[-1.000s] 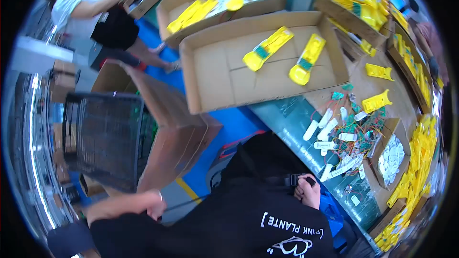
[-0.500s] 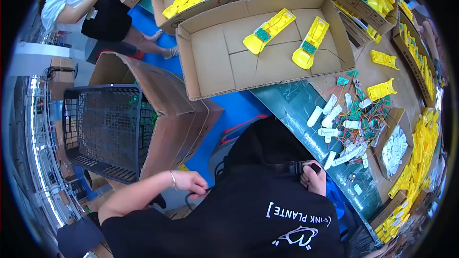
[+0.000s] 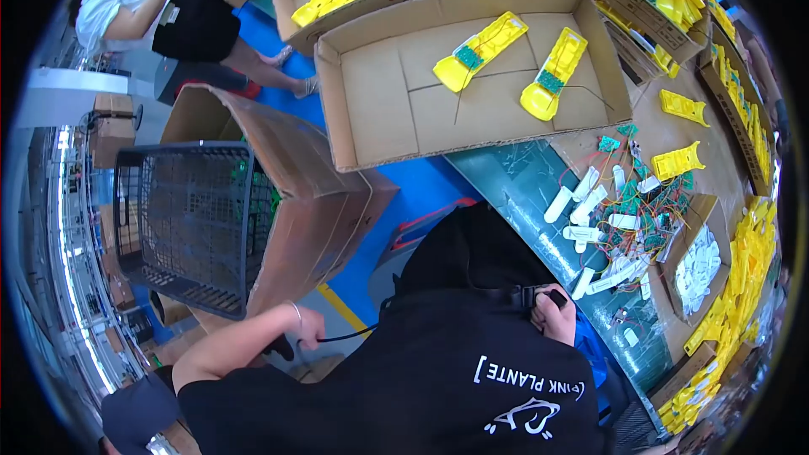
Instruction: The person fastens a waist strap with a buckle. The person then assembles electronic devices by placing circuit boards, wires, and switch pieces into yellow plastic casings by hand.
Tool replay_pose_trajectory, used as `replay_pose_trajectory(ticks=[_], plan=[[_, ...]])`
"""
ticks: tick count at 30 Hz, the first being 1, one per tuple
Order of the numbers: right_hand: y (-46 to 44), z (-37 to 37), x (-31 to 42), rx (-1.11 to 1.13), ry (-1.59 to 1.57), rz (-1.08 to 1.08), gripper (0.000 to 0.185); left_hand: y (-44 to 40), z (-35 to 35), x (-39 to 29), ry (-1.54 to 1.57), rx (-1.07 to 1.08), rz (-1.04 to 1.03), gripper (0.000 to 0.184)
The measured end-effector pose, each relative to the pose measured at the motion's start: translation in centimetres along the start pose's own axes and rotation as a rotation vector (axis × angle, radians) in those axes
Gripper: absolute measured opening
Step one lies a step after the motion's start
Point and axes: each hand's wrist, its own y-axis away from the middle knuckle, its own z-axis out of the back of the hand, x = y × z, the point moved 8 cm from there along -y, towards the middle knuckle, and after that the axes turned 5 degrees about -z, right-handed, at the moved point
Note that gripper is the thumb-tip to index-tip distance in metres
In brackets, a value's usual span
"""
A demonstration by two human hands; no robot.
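Your left hand (image 3: 310, 326): arm bent, out beside your waist, fingers curled closed on black strap (image 3: 347, 336) running to your shirt (image 3: 404, 379). Right hand (image 3: 554, 318): fisted at waist near buckle (image 3: 527, 297), gripping black piece (image 3: 558, 297).

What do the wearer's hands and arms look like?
The left hand is ungloved, with a thin silvery bracelet at the wrist and a short black fabric sleeve above the bare forearm. The right hand is ungloved too; its sleeve is unclear.
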Motion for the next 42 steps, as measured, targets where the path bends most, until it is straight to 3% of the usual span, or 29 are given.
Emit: replay_pose_trajectory(ticks=[1,2,4,5,7,8,10,12,14,17,19,23,25,28,31,38,42], plan=[[-0.1,0.1,0.1,0.011,0.013,-0.004,0.008,1.2,1.0,-1.6,0.362,-0.092,-0.103,0.02],[-0.3,-0.1,0.2,0.026,0.025,-0.003,0.008,2.0,1.3,-2.6,0.377,-0.102,-0.11,0.02],[-0.5,-0.1,0.2,0.043,0.042,0.003,0.01,2.5,2.9,-5.0,1.089,-0.203,-0.286,0.022],[-0.6,0.0,0.2,0.06,0.041,0.015,0.01,1.9,3.5,-5.2,1.102,-0.212,-0.294,0.022],[-0.6,0.0,0.2,0.07,0.047,0.037,0.01,1.0,6.8,-3.5,0.636,-0.618,-0.109,0.026],[-0.6,0.0,0.2,0.075,0.055,0.034,0.01,-0.1,7.0,-3.6,0.644,-0.622,-0.113,0.026],[-0.6,-0.1,0.5,0.066,0.087,0.058,0.011,1.2,10.5,-4.4,0.65,-1.102,-0.365,0.034],[-0.4,-0.1,0.6,0.061,0.087,0.069,0.011,0.8,10.5,-6.7,0.493,-1.05,-0.444,0.034],[-0.2,-0.2,0.6,0.057,0.084,0.069,0.011,0.4,10.3,-7.1,0.486,-1.026,-0.39,0.035],[-0.3,-0.6,0.8,0.063,0.067,0.077,0.011,0.5,10.0,-8.5,0.301,-1.139,-0.376,0.037],[-0.5,-0.7,0.6,0.062,0.086,0.094,0.009,1.3,10.0,-8.3,0.353,-1.388,-0.392,0.031],[-0.4,-0.8,0.6,0.066,0.098,0.072,0.011,0.9,9.5,-8.3,0.534,-1.429,-0.495,0.027],[-0.5,-0.9,0.5,0.083,0.07,0.058,0.011,-0.8,9.4,-6.3,0.596,-1.479,-0.364,0.024],[-0.5,-0.7,0.4,0.056,0.056,0.051,0.011,-1.4,10.0,-7.4,0.421,-1.477,-0.365,0.026],[-0.5,-0.7,0.6,0.049,0.047,0.051,0.013,0.6,9.3,-8.6,0.518,-1.405,-0.493,0.03],[-0.7,-1.0,0.6,0.069,0.045,0.056,0.011,-0.3,10.4,-8.0,0.403,-1.309,-0.453,0.04],[-0.6,-1.2,0.3,0.076,0.039,0.034,0.01,-1.5,9.8,-5.8,0.632,-1.313,-0.385,0.031]])
